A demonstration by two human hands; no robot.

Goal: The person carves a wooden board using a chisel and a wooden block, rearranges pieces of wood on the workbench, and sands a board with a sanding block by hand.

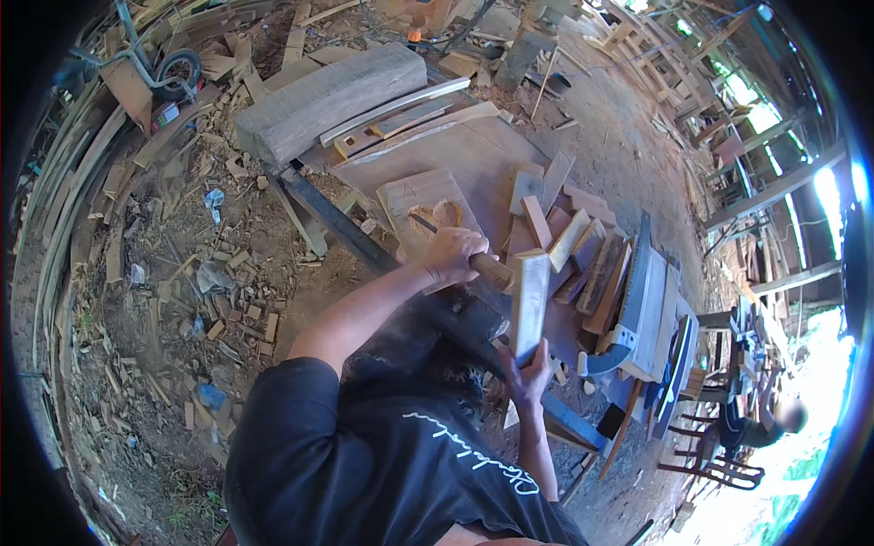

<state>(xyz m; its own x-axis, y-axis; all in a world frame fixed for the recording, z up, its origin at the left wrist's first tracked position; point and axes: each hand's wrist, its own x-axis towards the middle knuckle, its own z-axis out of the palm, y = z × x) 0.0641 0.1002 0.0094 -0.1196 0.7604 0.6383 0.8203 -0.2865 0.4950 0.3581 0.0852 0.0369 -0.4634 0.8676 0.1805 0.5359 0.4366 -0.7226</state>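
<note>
My left hand [455,257] is closed around a chisel [492,271]. Its round wooden handle sticks out toward the right, and its blade points into a hollow cut in a thick wooden board [414,193]. Pale, freshly cut wood shows around that hollow. In my right hand [528,371] I grip the lower end of a squared wooden block [530,305]. The block stands nearly upright, its upper part beside the butt of the chisel handle; whether the two touch I cannot tell.
Several wood offcuts [569,238] lie piled right of the board, beside a handsaw [628,309]. A heavy beam [332,96] rests at the far left of the bench. Wood scraps litter the ground at left. Another person [756,423] is at the far right near a chair [715,469].
</note>
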